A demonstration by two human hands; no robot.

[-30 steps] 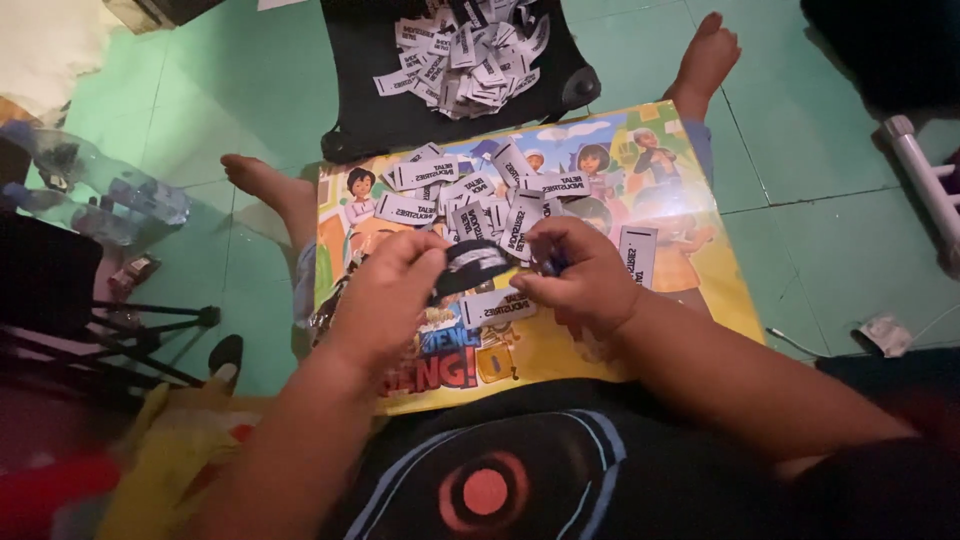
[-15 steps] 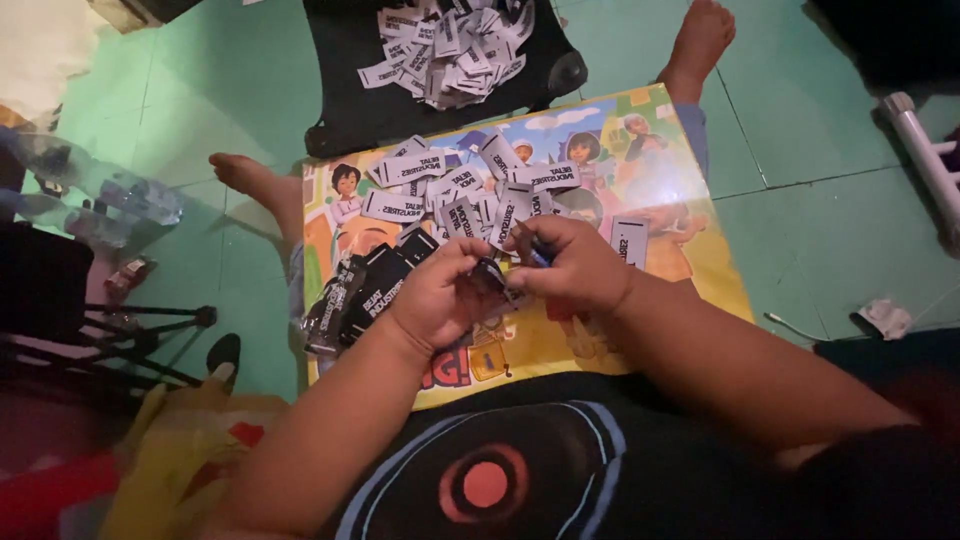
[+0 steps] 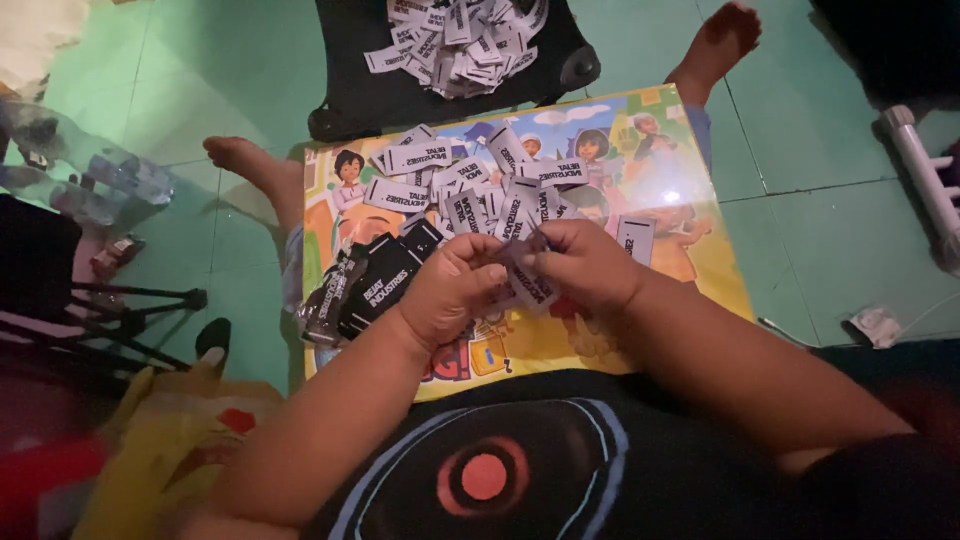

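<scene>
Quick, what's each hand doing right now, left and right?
Left hand: closed, pinching the small grey fabric label.
Right hand: closed, pinching the same label from the other side.

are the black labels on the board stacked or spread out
Stacked: the black labels overlap in a fanned pile at the board's left edge.
</scene>
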